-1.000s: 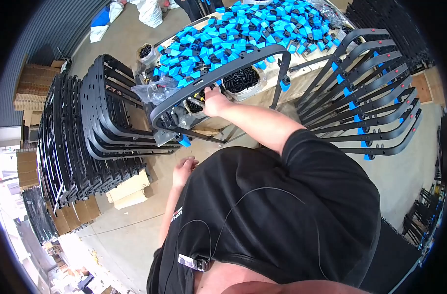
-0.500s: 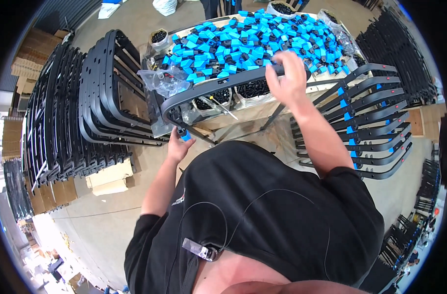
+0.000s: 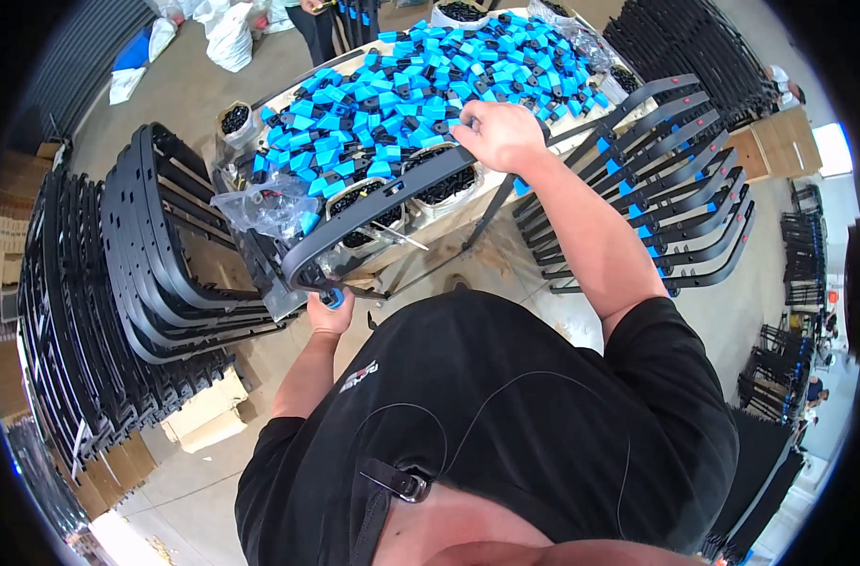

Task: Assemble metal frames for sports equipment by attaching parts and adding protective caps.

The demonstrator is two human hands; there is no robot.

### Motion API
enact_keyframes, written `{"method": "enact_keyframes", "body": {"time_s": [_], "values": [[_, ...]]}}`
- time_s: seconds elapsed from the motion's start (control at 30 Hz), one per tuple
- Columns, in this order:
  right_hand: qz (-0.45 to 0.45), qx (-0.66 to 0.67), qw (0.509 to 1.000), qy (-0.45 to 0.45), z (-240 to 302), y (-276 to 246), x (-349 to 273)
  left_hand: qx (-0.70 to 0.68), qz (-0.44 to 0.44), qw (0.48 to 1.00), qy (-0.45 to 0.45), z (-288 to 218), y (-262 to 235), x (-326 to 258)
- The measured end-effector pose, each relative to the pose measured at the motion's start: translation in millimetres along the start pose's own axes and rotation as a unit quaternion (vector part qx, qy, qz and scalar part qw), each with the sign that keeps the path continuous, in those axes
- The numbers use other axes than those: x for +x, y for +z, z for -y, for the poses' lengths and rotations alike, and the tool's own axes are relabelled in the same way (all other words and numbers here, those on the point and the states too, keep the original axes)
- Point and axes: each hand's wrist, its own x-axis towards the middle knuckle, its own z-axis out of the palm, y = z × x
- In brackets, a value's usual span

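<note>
A black bent metal frame (image 3: 383,200) lies across in front of me, over the near edge of the table, its curved corner at the left. My right hand (image 3: 502,137) is closed over the far right end of its upper bar. Below the curved corner my left hand (image 3: 330,312) closes round a blue plastic piece (image 3: 333,299) at the frame's lower leg; part of the piece is hidden by fingers. A big heap of blue and black plastic pieces (image 3: 392,104) covers the table beyond the frame.
Bags of small black parts (image 3: 446,179) stand along the table's near edge, beside a clear plastic bag (image 3: 265,208). Black frames are stacked at the left (image 3: 147,245); frames with blue pieces (image 3: 656,198) stand at the right. Another person (image 3: 312,28) stands behind the table.
My view has turned, so the table sits further left. My right hand has closed down over the bar. The left hand has wrapped more tightly round the blue piece.
</note>
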Motion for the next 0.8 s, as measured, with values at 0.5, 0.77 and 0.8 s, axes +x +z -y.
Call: {"method": "enact_keyframes", "body": {"time_s": [0.5, 0.77, 0.8], "values": [[-0.07, 0.159, 0.971, -0.162, 32, -26, 142, 0.122, -0.007, 0.985, -0.119, -48, -5, -16], [-0.066, 0.277, 0.939, -0.191, 40, 50, 185, 0.194, -0.049, 0.948, -0.246, -63, -8, -89], [-0.001, 0.273, 0.944, -0.186, 49, 52, 184, 0.139, -0.126, 0.95, -0.249, -57, -20, -102]]}}
